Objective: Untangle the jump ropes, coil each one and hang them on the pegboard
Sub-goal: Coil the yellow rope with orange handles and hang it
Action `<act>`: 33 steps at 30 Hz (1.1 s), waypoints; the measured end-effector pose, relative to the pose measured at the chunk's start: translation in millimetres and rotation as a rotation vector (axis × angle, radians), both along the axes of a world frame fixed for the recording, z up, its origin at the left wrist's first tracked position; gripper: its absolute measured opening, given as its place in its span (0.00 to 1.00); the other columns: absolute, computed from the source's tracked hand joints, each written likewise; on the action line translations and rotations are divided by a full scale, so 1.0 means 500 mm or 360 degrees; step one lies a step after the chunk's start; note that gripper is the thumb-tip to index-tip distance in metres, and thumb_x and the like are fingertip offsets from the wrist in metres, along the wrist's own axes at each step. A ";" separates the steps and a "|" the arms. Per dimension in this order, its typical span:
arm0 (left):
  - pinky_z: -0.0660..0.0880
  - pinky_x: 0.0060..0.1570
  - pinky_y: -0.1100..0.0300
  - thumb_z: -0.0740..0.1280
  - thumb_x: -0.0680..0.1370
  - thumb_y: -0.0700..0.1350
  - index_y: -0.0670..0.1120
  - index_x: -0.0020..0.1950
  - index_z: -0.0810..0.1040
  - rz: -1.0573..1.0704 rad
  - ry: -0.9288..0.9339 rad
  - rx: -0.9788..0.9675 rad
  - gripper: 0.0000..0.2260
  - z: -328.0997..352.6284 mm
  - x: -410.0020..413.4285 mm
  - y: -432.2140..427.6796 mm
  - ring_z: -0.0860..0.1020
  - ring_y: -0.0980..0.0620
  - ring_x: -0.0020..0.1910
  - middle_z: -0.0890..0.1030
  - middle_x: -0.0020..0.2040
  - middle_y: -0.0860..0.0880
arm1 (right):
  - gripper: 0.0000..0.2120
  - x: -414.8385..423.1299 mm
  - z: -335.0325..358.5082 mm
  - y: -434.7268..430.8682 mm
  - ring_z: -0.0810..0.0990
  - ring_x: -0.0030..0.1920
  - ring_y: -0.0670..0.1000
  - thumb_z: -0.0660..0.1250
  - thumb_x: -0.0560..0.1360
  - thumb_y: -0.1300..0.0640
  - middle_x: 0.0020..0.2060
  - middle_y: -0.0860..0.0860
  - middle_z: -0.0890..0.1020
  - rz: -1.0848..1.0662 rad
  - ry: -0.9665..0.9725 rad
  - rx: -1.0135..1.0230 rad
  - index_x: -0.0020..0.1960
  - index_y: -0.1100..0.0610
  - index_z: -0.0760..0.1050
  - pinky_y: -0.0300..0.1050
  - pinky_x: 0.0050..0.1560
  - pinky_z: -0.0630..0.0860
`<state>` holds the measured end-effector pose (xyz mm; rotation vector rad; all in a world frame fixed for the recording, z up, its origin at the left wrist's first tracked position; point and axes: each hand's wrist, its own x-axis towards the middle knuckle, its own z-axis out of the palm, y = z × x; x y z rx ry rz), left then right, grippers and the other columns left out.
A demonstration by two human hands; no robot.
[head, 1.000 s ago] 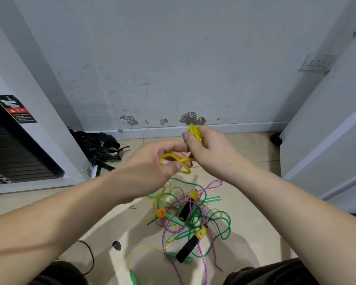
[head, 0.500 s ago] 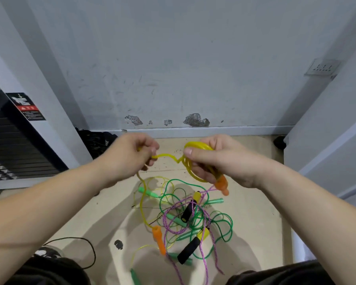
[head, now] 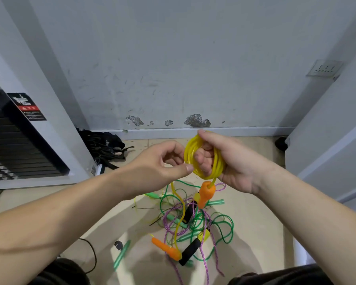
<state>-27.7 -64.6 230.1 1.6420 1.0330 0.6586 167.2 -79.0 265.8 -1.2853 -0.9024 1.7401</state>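
My right hand (head: 226,161) grips a tight coil of yellow jump rope (head: 190,153) wound around its fingers. One orange handle (head: 206,193) dangles just under that hand. My left hand (head: 162,163) pinches the same yellow cord right beside the coil. A loose yellow tail runs down to the second orange handle (head: 165,248), low over the floor. Below lies a tangle of green rope (head: 224,227) and purple rope (head: 203,254), with black foam handles (head: 190,251) and green handles among them. No pegboard is in view.
A grey scuffed wall (head: 173,68) with a skirting board stands ahead. A white cabinet with a black slatted front (head: 19,145) is at left, black straps (head: 105,147) beside it. A white panel (head: 327,145) rises at right. A black cable (head: 93,256) lies at lower left.
My left hand has come back in beside the right hand. The yellow coil has grown thicker. The free tail is shorter and its orange handle has shifted right.
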 end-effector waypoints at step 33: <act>0.80 0.36 0.55 0.66 0.80 0.47 0.51 0.49 0.80 -0.0463 0.0665 0.0056 0.04 -0.013 0.058 -0.074 0.79 0.51 0.32 0.82 0.39 0.49 | 0.19 0.025 -0.030 0.029 0.78 0.39 0.56 0.61 0.83 0.45 0.36 0.52 0.79 -0.0672 -0.1355 0.0691 0.42 0.58 0.71 0.38 0.39 0.73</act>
